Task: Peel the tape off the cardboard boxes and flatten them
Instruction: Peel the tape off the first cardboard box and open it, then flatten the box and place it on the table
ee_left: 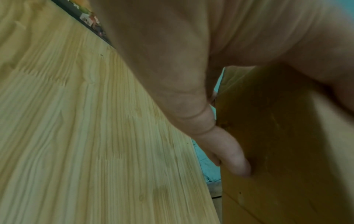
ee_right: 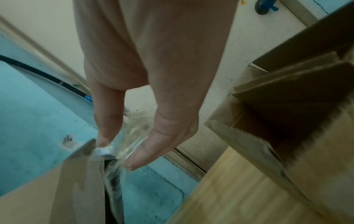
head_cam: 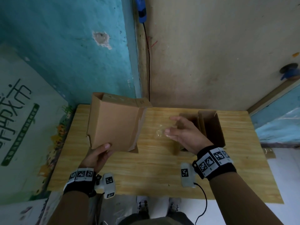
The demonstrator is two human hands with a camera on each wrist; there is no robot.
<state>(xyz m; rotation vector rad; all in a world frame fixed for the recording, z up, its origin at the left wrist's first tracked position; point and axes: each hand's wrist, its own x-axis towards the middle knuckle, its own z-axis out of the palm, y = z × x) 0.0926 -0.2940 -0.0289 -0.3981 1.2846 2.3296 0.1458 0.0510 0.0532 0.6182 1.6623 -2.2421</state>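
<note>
My left hand (head_cam: 103, 148) grips the near lower corner of a brown cardboard box (head_cam: 113, 124), thumb on its upper face and fingers (ee_left: 235, 159) underneath. The box is tilted up off the wooden table (head_cam: 154, 168), with its far end open and tape residue along its right edge. My right hand (head_cam: 170, 125) hovers to the right of it, fingers straight and spread. A crumpled strip of clear tape (head_cam: 159, 133) clings between thumb and fingertip (ee_right: 134, 133). A second open box (head_cam: 212, 127) stands behind that hand.
The table sits in a corner between a teal wall (head_cam: 65, 38) and a cream wall (head_cam: 219, 46). A large printed carton (head_cam: 19, 119) leans at the left edge. A thin cable (head_cam: 148, 65) hangs down the corner.
</note>
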